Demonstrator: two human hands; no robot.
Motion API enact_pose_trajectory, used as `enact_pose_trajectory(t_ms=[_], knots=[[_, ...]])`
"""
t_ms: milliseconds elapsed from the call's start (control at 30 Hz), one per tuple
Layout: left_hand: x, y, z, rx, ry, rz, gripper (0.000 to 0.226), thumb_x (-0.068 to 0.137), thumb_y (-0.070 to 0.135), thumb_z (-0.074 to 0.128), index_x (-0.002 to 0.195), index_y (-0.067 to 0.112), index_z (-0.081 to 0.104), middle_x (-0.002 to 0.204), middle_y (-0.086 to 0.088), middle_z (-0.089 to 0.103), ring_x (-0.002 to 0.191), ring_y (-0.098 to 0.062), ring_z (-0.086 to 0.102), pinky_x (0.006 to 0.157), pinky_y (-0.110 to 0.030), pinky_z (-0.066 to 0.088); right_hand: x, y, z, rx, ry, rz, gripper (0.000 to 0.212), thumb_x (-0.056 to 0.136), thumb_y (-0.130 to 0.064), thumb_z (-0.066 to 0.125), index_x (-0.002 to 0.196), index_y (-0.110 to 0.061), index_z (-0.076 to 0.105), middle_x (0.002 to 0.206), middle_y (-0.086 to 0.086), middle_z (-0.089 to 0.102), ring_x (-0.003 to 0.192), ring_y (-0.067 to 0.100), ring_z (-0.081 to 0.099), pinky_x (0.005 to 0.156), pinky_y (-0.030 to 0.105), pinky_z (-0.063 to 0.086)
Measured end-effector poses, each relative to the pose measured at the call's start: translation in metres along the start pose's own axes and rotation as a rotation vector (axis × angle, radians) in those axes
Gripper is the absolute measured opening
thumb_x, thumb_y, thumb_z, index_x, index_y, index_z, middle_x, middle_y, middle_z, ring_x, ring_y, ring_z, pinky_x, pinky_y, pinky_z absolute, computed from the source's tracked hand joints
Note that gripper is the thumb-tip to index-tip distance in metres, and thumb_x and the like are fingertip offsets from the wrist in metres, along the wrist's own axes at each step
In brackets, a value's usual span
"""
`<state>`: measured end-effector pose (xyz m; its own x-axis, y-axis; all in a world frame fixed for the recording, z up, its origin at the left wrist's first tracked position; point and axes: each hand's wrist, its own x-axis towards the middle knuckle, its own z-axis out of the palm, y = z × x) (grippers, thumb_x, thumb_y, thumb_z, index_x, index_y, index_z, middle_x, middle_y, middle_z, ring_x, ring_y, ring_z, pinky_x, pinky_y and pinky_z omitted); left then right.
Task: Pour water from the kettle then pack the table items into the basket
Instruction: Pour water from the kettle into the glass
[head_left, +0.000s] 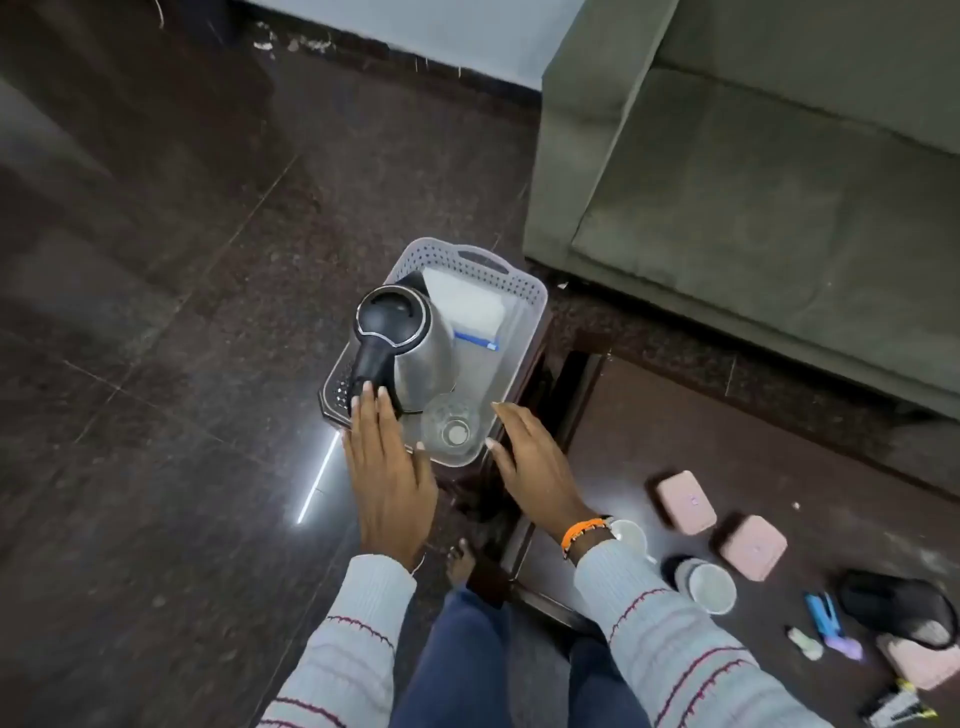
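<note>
Between hands (389, 467) (535, 467): basket (524, 291), kettle (410, 332) seemingly inside.

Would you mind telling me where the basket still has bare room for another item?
The basket has a bare strip of floor along its right wall, bordered by the kettle, the white packet at the back and the glass at the front. The left side and near corner are crowded: kettle, glass, and the left hand by the handle.

A green sofa (753, 171) stands on the dark tiled floor (156, 260) below a pale wall (415, 31).
</note>
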<state>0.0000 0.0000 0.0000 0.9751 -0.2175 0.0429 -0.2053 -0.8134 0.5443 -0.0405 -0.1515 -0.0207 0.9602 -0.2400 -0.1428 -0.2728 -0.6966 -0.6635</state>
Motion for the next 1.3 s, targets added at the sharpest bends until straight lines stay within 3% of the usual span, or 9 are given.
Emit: enact_pose_trajectory(t_ms=[167,300,500,633,767,1000,1100,1167,1300], knots=[[0.030,-0.030,0.003,-0.126,0.015,-0.122,0.068,0.088,-0.001,0.047,0.147,0.002,0.014,0.158,-0.015,0.013,0.146,-0.025,0.010,0.120,-0.041,0.012,0.028,-0.007,0.042,-0.018,-0.252,0.115,0.072,0.092,-0.024,0.053,0.147,-0.005,0.012,0.158,0.010,0.012,0.147,0.020,0.012,0.119,0.026,0.011],[0.050,-0.043,0.008,-0.292,-0.020,-0.239,0.070,0.087,0.001,0.050,0.148,0.010,0.018,0.155,-0.013,0.024,0.142,-0.028,0.026,0.114,-0.047,0.029,0.043,-0.012,0.068,-0.072,-0.295,0.165,0.079,0.088,-0.015,0.057,0.147,-0.001,0.006,0.158,0.015,0.006,0.147,0.024,0.006,0.122,0.033,0.013],[0.088,-0.057,0.010,-0.435,-0.086,-0.497,0.043,0.081,0.014,0.062,0.123,0.013,0.052,0.112,-0.010,0.062,0.102,-0.029,0.058,0.088,-0.034,0.046,0.065,-0.014,0.089,-0.141,-0.231,0.256,0.087,0.082,-0.010,0.063,0.146,0.001,0.005,0.156,0.017,0.011,0.146,0.029,0.010,0.121,0.034,0.017],[0.111,-0.071,0.014,-0.529,-0.209,-0.560,0.035,0.073,0.023,0.075,0.105,0.013,0.065,0.086,-0.002,0.068,0.080,-0.021,0.063,0.076,-0.030,0.051,0.074,-0.014,0.095,-0.098,-0.165,0.301,0.085,0.076,-0.006,0.066,0.144,-0.004,0.016,0.148,0.012,0.026,0.137,0.028,0.029,0.110,0.036,0.038],[0.113,-0.070,0.020,-0.612,-0.151,-0.577,0.021,0.066,0.029,0.081,0.080,0.022,0.066,0.069,0.004,0.065,0.066,-0.016,0.060,0.071,-0.035,0.056,0.074,-0.012,0.090,-0.019,-0.086,0.264,0.081,0.071,-0.005,0.067,0.140,-0.006,0.026,0.141,0.009,0.033,0.129,0.026,0.040,0.103,0.035,0.044],[0.102,-0.067,0.011,-0.614,-0.034,-0.507,0.022,0.055,0.047,0.079,0.070,0.039,0.065,0.062,0.014,0.062,0.058,-0.008,0.056,0.061,-0.028,0.052,0.051,-0.011,0.060,0.174,0.162,0.206,0.084,0.062,-0.006,0.069,0.137,-0.012,0.031,0.138,0.004,0.035,0.131,0.015,0.035,0.113,0.023,0.029],[0.092,-0.056,-0.002,-0.614,0.005,-0.466,0.035,0.050,0.051,0.078,0.075,0.030,0.066,0.060,0.017,0.061,0.052,0.005,0.053,0.060,-0.026,0.048,0.033,-0.006,0.038,0.230,0.265,0.224,0.084,0.063,-0.007,0.072,0.136,-0.014,0.032,0.136,-0.004,0.034,0.129,0.007,0.034,0.113,0.016,0.026],[0.085,-0.047,-0.010,-0.634,-0.021,-0.439,0.038,0.050,0.047,0.080,0.077,0.024,0.067,0.062,0.015,0.061,0.056,0.001,0.055,0.063,-0.029,0.051,0.020,0.000,0.023,0.244,0.322,0.246,0.085,0.062,-0.009,0.073,0.136,-0.014,0.033,0.135,-0.004,0.034,0.128,0.005,0.034,0.112,0.014,0.026],[0.074,-0.016,-0.023,-0.613,-0.086,-0.301,0.026,0.052,0.045,0.081,0.073,0.038,0.067,0.065,0.006,0.061,0.062,-0.013,0.053,0.063,-0.032,0.051,-0.006,0.019,-0.008,0.209,0.410,0.297,0.088,0.058,-0.008,0.073,0.137,-0.010,0.033,0.135,0.005,0.037,0.127,0.006,0.032,0.112,0.015,0.025]])
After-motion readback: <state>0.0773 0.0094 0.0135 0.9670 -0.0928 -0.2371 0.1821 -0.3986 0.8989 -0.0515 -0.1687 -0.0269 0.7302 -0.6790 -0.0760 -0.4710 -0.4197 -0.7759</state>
